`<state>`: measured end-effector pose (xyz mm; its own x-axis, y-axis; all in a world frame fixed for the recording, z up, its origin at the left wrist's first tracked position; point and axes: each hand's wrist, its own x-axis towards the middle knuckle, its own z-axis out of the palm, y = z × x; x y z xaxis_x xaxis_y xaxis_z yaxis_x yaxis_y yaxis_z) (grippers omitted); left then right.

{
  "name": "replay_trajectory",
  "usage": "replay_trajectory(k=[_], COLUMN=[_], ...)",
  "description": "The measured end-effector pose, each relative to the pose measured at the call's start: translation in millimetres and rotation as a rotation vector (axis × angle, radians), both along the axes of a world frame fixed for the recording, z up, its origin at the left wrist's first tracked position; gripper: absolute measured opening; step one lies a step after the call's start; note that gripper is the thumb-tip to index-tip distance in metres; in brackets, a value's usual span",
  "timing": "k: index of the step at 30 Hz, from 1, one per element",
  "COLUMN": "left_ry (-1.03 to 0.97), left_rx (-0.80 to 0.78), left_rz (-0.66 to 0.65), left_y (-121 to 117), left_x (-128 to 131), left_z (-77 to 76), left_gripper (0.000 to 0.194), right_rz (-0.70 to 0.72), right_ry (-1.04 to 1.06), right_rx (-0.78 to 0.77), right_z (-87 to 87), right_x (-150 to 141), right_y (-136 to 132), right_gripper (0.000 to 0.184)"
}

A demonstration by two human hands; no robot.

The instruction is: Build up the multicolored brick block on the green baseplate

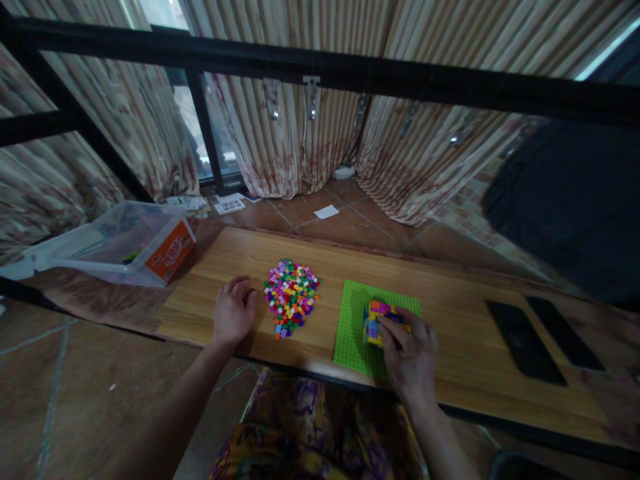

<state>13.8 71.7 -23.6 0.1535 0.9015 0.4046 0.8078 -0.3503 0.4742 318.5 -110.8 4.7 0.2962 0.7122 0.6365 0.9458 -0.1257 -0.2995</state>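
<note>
Brick build [373, 327] on green baseplate [350, 343], lower right of centre, upper-left of our right hand [414, 353]; bent fingers touch it, grip unclear. Our left hand [233, 319] is farther, half-open, looks empty, left of brick pile [291, 293].

Orange label: white lettering, too blurred to read, on the clear bin [115, 243] off the tabletop's far left corner.
Printed sheet: a QR-like code, undecipherable, on the white paper [230, 204] beyond that corner.
</note>
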Motion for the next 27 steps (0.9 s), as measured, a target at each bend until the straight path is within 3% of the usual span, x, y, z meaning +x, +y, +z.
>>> replay_trajectory(k=[7, 19, 23, 27], left_ry=[0.011, 0.016, 0.0, -0.004], left_rx=[0.026, 0.007, 0.008, 0.022], left_rz=[0.003, 0.011, 0.013, 0.011], left_y=[0, -2, -4, -4], left_x=[-1, 1, 2, 2], left_z=[-2.1, 0.9, 1.9, 0.5], left_gripper=[0.031, 0.029, 0.028, 0.027], right_rz=[0.013, 0.129, 0.147, 0.055], right_ry=[-0.183, -0.168, -0.1, 0.062], right_rx=[-0.027, -0.097, -0.08, 0.085], right_z=[-2.5, -11.3, -2.9, 11.8], right_x=[1, 4, 7, -2], right_y=[-1, -2, 0, -5], right_gripper=[0.02, 0.029, 0.027, 0.025])
